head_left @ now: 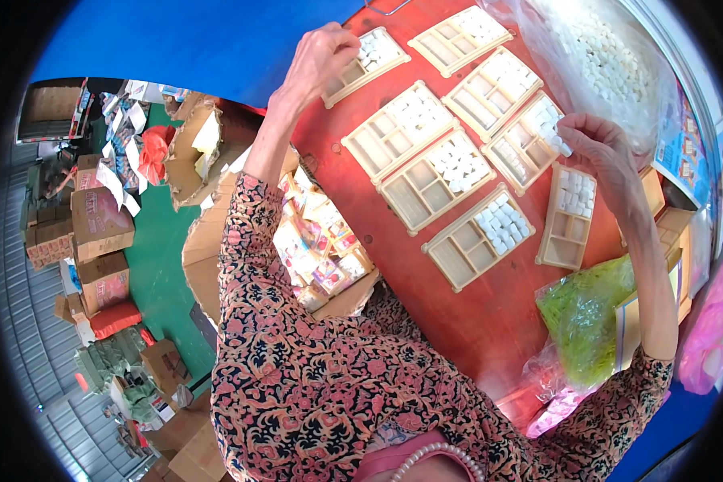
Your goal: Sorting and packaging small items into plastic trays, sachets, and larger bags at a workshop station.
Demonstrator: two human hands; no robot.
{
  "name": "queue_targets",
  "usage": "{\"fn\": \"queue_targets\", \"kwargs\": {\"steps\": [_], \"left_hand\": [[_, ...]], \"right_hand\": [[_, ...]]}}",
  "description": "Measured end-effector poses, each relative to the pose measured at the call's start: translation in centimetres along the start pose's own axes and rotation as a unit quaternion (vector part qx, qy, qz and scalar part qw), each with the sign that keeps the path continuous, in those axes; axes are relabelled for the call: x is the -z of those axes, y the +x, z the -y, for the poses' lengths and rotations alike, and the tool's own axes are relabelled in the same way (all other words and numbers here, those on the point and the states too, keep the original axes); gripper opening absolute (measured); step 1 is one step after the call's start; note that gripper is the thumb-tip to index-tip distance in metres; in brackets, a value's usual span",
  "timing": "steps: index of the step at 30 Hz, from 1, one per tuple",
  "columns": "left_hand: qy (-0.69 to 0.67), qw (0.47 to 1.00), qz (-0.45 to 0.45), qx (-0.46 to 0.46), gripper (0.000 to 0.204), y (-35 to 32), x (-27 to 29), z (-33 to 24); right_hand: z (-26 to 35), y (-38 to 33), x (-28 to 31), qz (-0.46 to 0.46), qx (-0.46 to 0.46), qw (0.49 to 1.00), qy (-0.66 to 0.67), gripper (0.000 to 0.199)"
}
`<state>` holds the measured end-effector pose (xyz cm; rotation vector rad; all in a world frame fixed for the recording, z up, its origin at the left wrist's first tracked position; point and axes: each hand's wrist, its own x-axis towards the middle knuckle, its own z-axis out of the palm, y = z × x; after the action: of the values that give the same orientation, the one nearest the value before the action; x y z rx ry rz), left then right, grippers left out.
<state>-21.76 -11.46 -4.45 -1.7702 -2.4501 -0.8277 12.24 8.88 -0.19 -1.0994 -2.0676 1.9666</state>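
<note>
Several cream compartment trays (426,181) lie in rows on a red table (490,321), each partly filled with small white blocks (502,225). My left hand (317,60) reaches to the far tray (369,64), fingers bent down over its white pieces. My right hand (598,145) pinches a small white block (565,149) between thumb and fingers beside another tray (526,140). Both forearms wear patterned sleeves.
A large clear bag of white blocks (610,56) sits at the far right. A bag of green pieces (582,317) and pink bags (707,337) lie near my right elbow. An open carton of small packets (317,249) and cardboard boxes (96,225) stand on the green floor at left.
</note>
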Motion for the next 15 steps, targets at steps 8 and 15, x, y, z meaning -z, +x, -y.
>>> {"fn": "queue_targets", "kwargs": {"steps": [8, 15], "left_hand": [[-0.040, 0.997, 0.068, 0.021, 0.015, -0.16, -0.27, 0.14], [-0.032, 0.999, 0.024, 0.033, 0.014, -0.14, -0.05, 0.49]], "right_hand": [[0.13, 0.03, -0.28, 0.017, 0.002, 1.000, 0.000, 0.015], [0.97, -0.10, -0.37, 0.005, -0.001, 1.000, -0.020, 0.015]]}}
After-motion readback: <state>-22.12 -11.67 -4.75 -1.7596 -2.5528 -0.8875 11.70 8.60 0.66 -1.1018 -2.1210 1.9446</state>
